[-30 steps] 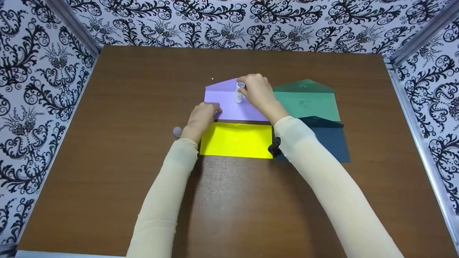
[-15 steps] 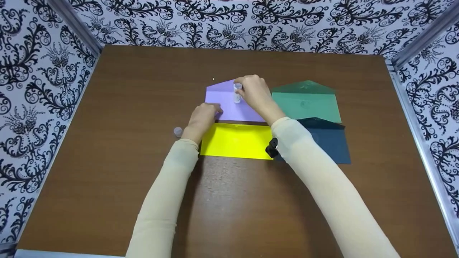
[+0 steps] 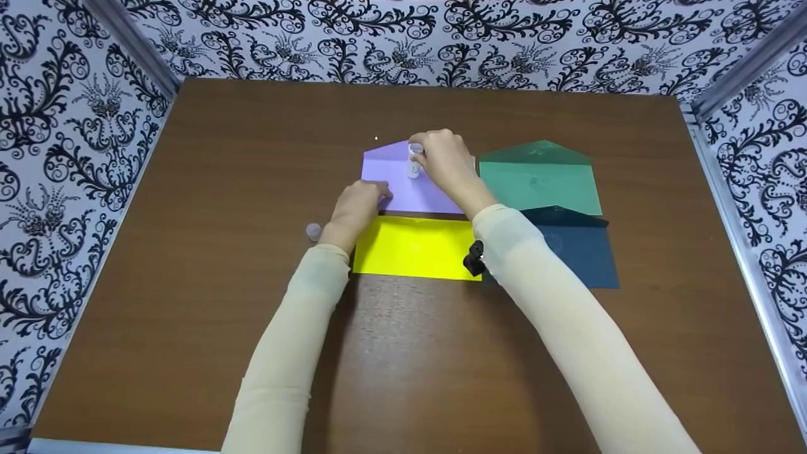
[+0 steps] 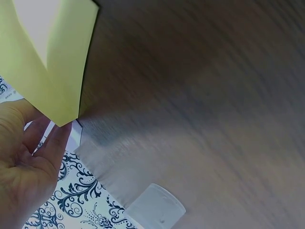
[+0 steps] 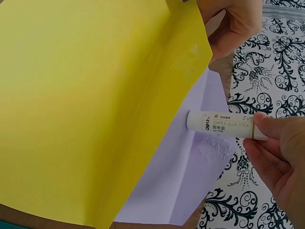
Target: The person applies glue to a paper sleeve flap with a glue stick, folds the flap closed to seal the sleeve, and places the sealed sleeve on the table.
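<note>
My right hand (image 3: 446, 161) pinches a white glue stick (image 3: 413, 162) between thumb and fingers, its end touching the purple envelope (image 3: 386, 169). The right wrist view shows this glue stick (image 5: 224, 125) near the fold, with a patch of glue (image 5: 214, 149) smeared on the raised purple flap. At the envelope's lower left my left hand (image 3: 356, 208) rests its fingertips on the paper. A yellow envelope (image 3: 416, 249) lies just below, partly covering the left hand (image 4: 28, 160) in the left wrist view.
To the right lie a green envelope (image 3: 536, 189) and a dark blue envelope (image 3: 583, 255), flaps up; my right sleeve partly covers the blue one. The glue stick's translucent cap (image 3: 313, 232) stands left of my left wrist. Patterned walls border the brown table (image 3: 220, 284).
My right hand has shifted slightly left with the glue stick across the purple envelope. The left hand stays in place.
</note>
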{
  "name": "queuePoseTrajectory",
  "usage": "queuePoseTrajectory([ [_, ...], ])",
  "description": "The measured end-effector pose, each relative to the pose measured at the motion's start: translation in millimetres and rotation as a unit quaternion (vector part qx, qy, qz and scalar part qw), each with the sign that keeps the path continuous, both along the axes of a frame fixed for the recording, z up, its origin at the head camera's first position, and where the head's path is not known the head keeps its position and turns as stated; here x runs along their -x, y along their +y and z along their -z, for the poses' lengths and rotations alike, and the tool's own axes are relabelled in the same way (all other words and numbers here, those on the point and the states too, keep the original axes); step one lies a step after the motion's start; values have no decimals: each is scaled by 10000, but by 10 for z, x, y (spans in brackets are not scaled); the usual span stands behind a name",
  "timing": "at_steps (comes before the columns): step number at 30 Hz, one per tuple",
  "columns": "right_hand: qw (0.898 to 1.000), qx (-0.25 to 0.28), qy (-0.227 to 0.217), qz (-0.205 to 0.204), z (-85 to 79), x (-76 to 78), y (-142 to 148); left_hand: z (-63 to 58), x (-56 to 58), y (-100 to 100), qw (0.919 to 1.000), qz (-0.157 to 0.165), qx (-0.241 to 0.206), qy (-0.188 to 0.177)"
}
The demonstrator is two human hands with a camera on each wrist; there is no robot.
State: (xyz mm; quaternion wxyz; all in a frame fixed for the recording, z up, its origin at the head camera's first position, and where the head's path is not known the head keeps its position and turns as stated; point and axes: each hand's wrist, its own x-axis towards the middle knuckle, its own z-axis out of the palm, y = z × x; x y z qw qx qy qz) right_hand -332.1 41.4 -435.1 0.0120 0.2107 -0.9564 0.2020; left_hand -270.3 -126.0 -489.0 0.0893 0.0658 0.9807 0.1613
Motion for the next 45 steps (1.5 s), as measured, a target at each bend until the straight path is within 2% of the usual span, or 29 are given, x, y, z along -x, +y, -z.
queuePoseTrajectory([
  [11, 9992, 34, 377, -124, 45, 18, -17, 13, -5, 3, 10000, 58, 15, 57],
  [21, 9997, -117, 208, 1, 19, 46, 36, -4, -9, 12, 10000, -1, -26, -80],
  [25, 9993, -253, 274, -40, -2, 65, 71, 0, -6, 7, 9999, -15, -69, -89],
  [29, 9989, -317, 340, -61, -27, 70, 103, 2, -9, -6, 9999, 43, -117, -39],
  [35, 9990, -404, 165, -78, -68, 59, 122, 1, -15, -27, 9998, 92, -178, 11],
  [40, 9976, -564, 333, -209, -72, 42, 138, 0, -12, -29, 9998, 160, -72, 66],
  [45, 9971, -630, 311, -275, -81, 6, 129, -4, -24, -25, 9999, 59, -93, 94],
])
